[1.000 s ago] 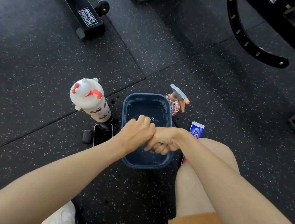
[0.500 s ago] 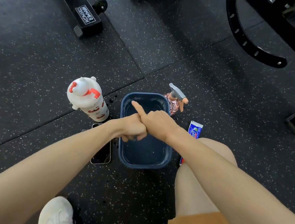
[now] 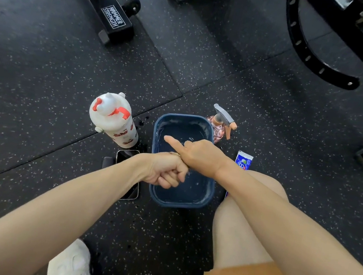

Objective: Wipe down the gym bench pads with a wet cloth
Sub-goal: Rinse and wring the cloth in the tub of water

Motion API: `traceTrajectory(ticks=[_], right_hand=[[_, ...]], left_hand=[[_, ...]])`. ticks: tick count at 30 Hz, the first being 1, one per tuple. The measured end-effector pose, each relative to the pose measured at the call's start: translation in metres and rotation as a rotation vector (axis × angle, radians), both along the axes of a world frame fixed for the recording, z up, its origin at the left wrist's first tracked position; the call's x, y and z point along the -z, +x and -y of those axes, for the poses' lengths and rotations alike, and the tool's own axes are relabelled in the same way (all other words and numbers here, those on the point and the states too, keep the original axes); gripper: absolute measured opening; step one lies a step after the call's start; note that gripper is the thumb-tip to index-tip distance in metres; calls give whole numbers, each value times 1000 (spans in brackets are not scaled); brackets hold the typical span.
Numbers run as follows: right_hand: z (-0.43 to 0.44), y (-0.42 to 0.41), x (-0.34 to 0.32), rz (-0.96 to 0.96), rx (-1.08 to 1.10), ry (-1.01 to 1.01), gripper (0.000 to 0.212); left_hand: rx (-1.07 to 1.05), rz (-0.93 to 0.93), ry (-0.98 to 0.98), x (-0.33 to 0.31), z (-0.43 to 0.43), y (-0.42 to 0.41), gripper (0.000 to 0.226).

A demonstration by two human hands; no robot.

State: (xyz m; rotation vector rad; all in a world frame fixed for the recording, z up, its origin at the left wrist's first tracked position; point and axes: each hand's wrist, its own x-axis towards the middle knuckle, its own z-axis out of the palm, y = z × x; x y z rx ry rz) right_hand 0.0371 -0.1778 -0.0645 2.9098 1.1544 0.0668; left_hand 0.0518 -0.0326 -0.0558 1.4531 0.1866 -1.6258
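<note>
Brownish cloth [image 3: 174, 153], barely a sliver, sits clenched in my left hand [image 3: 165, 173] over the blue basin [image 3: 176, 205], my right hand [image 3: 199, 156] against it at one o'clock, grasp impossible to tell; I judge I'm wringing, and next must carry it damp to a pad out of view.
</note>
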Motion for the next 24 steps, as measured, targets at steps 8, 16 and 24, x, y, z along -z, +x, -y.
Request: traceTrajectory(ticks=[8,16,24], right_hand=[[0,-2,-5,-394,303,-196,60],[14,-5,-3,-1308,852,649,85],[12,-1,-11,-1429,1235,1130,33]], left_hand=[[259,483,79,4,9,3,15],[44,363,-6,0,-11,21,32],[-411,545,49,9,7,14,26]])
